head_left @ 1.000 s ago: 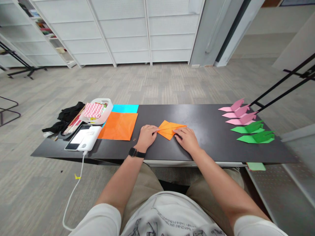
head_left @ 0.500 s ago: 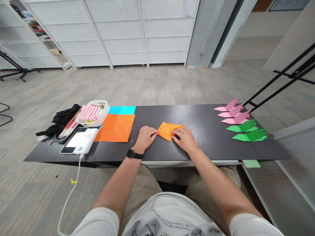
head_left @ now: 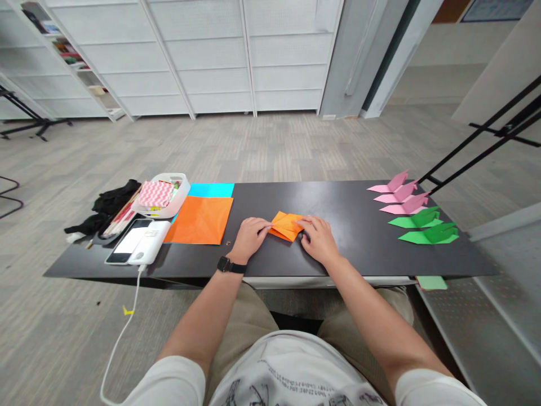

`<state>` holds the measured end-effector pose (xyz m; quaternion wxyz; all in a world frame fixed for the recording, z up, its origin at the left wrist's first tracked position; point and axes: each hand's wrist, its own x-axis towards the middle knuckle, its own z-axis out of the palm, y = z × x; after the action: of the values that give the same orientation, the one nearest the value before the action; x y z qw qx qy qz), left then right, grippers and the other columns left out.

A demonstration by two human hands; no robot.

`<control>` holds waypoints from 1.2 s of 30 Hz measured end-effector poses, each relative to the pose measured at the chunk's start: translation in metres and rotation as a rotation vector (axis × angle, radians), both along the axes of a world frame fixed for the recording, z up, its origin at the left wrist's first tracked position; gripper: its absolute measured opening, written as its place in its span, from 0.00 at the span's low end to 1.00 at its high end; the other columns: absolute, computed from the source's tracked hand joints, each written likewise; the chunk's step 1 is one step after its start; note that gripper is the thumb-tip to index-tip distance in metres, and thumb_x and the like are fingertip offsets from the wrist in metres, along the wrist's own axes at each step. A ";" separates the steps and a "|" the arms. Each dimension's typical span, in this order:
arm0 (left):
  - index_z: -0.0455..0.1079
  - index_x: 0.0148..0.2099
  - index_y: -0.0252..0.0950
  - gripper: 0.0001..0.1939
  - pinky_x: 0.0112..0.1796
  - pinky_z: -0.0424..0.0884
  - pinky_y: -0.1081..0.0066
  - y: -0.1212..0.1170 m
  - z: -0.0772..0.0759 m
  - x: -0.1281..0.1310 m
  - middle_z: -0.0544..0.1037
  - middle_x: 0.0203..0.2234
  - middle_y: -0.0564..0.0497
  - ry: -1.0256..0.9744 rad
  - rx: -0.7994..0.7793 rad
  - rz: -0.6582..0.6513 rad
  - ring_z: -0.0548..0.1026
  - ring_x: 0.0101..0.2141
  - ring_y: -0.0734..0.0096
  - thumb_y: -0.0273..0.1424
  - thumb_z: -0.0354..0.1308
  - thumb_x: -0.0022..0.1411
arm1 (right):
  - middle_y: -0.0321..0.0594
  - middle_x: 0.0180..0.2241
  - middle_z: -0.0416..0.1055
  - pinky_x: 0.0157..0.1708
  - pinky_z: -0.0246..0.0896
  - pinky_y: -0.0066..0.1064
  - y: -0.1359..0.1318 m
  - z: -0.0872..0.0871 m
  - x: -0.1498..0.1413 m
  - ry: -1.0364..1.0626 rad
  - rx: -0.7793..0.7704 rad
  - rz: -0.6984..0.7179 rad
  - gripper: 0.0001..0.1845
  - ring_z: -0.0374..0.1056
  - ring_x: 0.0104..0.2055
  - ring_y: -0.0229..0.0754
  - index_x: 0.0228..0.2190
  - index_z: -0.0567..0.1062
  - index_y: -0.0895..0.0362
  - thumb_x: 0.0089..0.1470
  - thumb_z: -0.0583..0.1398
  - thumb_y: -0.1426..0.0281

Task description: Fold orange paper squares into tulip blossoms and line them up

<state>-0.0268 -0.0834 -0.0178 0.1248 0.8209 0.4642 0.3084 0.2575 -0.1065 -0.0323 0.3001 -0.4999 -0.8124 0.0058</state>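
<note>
A small piece of folded orange origami paper [head_left: 285, 226] lies on the dark table in front of me, creased into layered flaps. My left hand [head_left: 251, 237] pinches its left corner between thumb and fingertips; a black watch is on that wrist. On the other side, my right hand [head_left: 319, 237] has its fingertips on the upper right flap, with the thumb lower down by the table. The fingers cover the right end of the paper.
Orange sheets [head_left: 202, 220] and a cyan sheet [head_left: 213, 189] lie to the left. Beyond them are a white basket [head_left: 182, 194], a phone [head_left: 127, 242] and a cabled white power bank [head_left: 149, 242]. Pink paper birds [head_left: 399, 194] and green ones [head_left: 431, 231] stand at the right.
My right fingers have moved up from the paper's lower right edge to its upper right flap, which now sticks out less to the right. My left hand stays at the left corner.
</note>
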 end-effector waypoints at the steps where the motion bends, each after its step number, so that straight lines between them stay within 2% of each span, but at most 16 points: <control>1: 0.81 0.48 0.43 0.11 0.54 0.72 0.56 0.000 0.001 0.000 0.86 0.46 0.50 -0.024 -0.002 0.007 0.81 0.48 0.61 0.32 0.56 0.76 | 0.48 0.58 0.73 0.63 0.59 0.52 0.001 -0.001 0.000 -0.005 0.004 -0.003 0.27 0.65 0.62 0.57 0.57 0.77 0.50 0.57 0.61 0.77; 3: 0.81 0.48 0.42 0.11 0.52 0.73 0.57 -0.001 0.002 0.000 0.86 0.45 0.50 -0.066 -0.004 0.010 0.81 0.47 0.62 0.33 0.56 0.76 | 0.47 0.57 0.74 0.64 0.58 0.54 0.002 -0.002 -0.001 -0.004 0.007 -0.002 0.24 0.66 0.61 0.57 0.55 0.78 0.50 0.58 0.63 0.74; 7: 0.80 0.47 0.42 0.11 0.53 0.73 0.57 -0.006 0.004 0.001 0.85 0.45 0.49 -0.135 -0.007 -0.025 0.81 0.47 0.62 0.34 0.56 0.76 | 0.43 0.47 0.79 0.63 0.58 0.53 0.004 0.001 -0.003 0.037 0.006 -0.003 0.11 0.71 0.52 0.52 0.46 0.81 0.48 0.62 0.63 0.69; 10: 0.79 0.48 0.42 0.09 0.55 0.73 0.55 -0.011 0.010 0.003 0.84 0.46 0.48 -0.186 0.015 -0.082 0.81 0.49 0.61 0.37 0.59 0.74 | 0.40 0.41 0.80 0.63 0.57 0.52 0.003 0.009 -0.002 0.099 0.021 -0.043 0.08 0.73 0.48 0.50 0.40 0.82 0.48 0.65 0.61 0.68; 14: 0.79 0.47 0.42 0.08 0.55 0.74 0.55 -0.014 0.029 0.006 0.84 0.46 0.47 -0.262 0.063 -0.121 0.80 0.49 0.60 0.38 0.65 0.70 | 0.39 0.39 0.81 0.63 0.57 0.52 0.005 0.033 0.000 0.196 0.028 -0.068 0.09 0.75 0.45 0.49 0.38 0.83 0.48 0.66 0.61 0.65; 17: 0.78 0.42 0.41 0.08 0.53 0.75 0.57 -0.008 0.048 0.009 0.84 0.43 0.47 -0.411 0.079 -0.059 0.80 0.47 0.62 0.37 0.61 0.72 | 0.40 0.35 0.81 0.54 0.65 0.47 0.010 0.058 0.000 0.271 -0.013 -0.028 0.09 0.75 0.40 0.48 0.36 0.83 0.49 0.65 0.62 0.63; 19: 0.78 0.41 0.40 0.09 0.52 0.76 0.60 0.000 0.058 0.011 0.83 0.42 0.47 -0.541 0.034 -0.029 0.80 0.46 0.63 0.38 0.62 0.72 | 0.40 0.36 0.81 0.49 0.68 0.42 0.015 0.074 0.000 0.324 -0.060 0.006 0.09 0.75 0.40 0.48 0.38 0.83 0.50 0.64 0.62 0.62; 22: 0.78 0.46 0.39 0.10 0.46 0.77 0.65 0.019 0.064 0.016 0.82 0.39 0.48 -0.728 -0.147 0.012 0.80 0.41 0.66 0.39 0.63 0.69 | 0.39 0.39 0.82 0.48 0.69 0.40 0.029 0.086 -0.001 0.408 -0.147 0.005 0.11 0.77 0.42 0.47 0.43 0.83 0.50 0.61 0.64 0.61; 24: 0.77 0.50 0.38 0.12 0.44 0.77 0.68 0.034 0.059 0.021 0.82 0.39 0.48 -0.817 -0.253 0.036 0.80 0.40 0.68 0.38 0.64 0.67 | 0.37 0.37 0.82 0.47 0.70 0.38 0.044 0.082 0.001 0.425 -0.250 0.006 0.16 0.77 0.40 0.46 0.48 0.82 0.50 0.59 0.66 0.61; 26: 0.77 0.48 0.37 0.11 0.44 0.77 0.67 0.051 0.047 0.026 0.82 0.38 0.48 -0.855 -0.340 0.062 0.80 0.40 0.68 0.36 0.64 0.66 | 0.35 0.34 0.81 0.44 0.70 0.36 0.061 0.070 0.004 0.395 -0.387 0.032 0.21 0.76 0.37 0.44 0.53 0.80 0.51 0.57 0.67 0.62; 28: 0.77 0.46 0.37 0.09 0.44 0.77 0.66 0.066 0.030 0.030 0.82 0.36 0.49 -0.815 -0.415 0.103 0.80 0.38 0.67 0.34 0.64 0.65 | 0.35 0.34 0.81 0.43 0.71 0.37 0.078 0.053 0.008 0.358 -0.502 0.029 0.25 0.76 0.36 0.44 0.56 0.77 0.51 0.58 0.67 0.63; 29: 0.77 0.44 0.37 0.08 0.44 0.77 0.66 0.072 0.021 0.032 0.82 0.35 0.49 -0.765 -0.429 0.141 0.80 0.38 0.67 0.33 0.64 0.64 | 0.37 0.36 0.81 0.45 0.71 0.38 0.085 0.044 0.010 0.342 -0.501 -0.002 0.26 0.77 0.39 0.45 0.57 0.77 0.51 0.57 0.67 0.63; 31: 0.78 0.42 0.37 0.05 0.44 0.77 0.64 0.081 0.006 0.034 0.81 0.33 0.50 -0.607 -0.415 0.214 0.79 0.36 0.65 0.30 0.63 0.64 | 0.40 0.43 0.81 0.53 0.70 0.42 0.094 0.027 0.013 0.320 -0.351 -0.087 0.22 0.76 0.46 0.48 0.54 0.78 0.51 0.57 0.66 0.67; 33: 0.79 0.45 0.38 0.07 0.49 0.76 0.60 0.085 -0.005 0.033 0.81 0.38 0.48 -0.429 -0.303 0.225 0.79 0.40 0.63 0.30 0.63 0.65 | 0.43 0.46 0.80 0.58 0.67 0.45 0.097 0.014 0.015 0.303 -0.204 -0.112 0.18 0.75 0.50 0.50 0.52 0.80 0.51 0.60 0.62 0.69; 36: 0.78 0.54 0.39 0.14 0.57 0.73 0.55 0.082 -0.010 0.030 0.77 0.50 0.43 -0.268 -0.055 0.240 0.76 0.51 0.57 0.29 0.63 0.66 | 0.44 0.46 0.79 0.58 0.67 0.46 0.093 0.004 0.014 0.242 -0.121 -0.009 0.14 0.74 0.52 0.50 0.48 0.82 0.50 0.62 0.61 0.69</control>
<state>0.0033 -0.0014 -0.0283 0.1701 0.7075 0.5461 0.4150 0.2718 -0.0137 -0.0287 0.3651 -0.5164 -0.7662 0.1137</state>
